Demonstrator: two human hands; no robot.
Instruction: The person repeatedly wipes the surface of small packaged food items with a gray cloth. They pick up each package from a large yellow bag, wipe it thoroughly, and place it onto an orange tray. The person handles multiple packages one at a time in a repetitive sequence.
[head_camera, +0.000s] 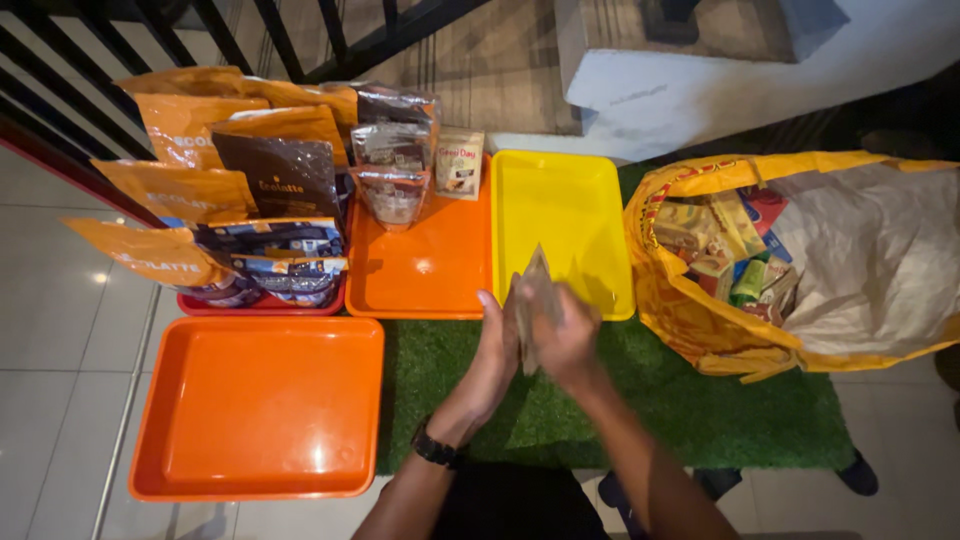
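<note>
Head view shows a small flat packet (533, 300) pressed between two hands over the green mat (700, 410). Left hand (497, 345) and right hand (568, 335) each fold their fingers around it. Just behind sits a yellow tray (560, 200). Beside that is an orange tray (420, 270) with pouches (395, 150). Far right stands a big yellow bag (690, 310) full of packs. Near left lies another orange tray (260, 410).

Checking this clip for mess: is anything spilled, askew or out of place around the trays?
Nothing spilled or damaged. Only oddity: the orange packets overhang the red tray on its left, leaning unevenly. The yellow tray holds nothing. Both hands hold a small packet together.
</note>
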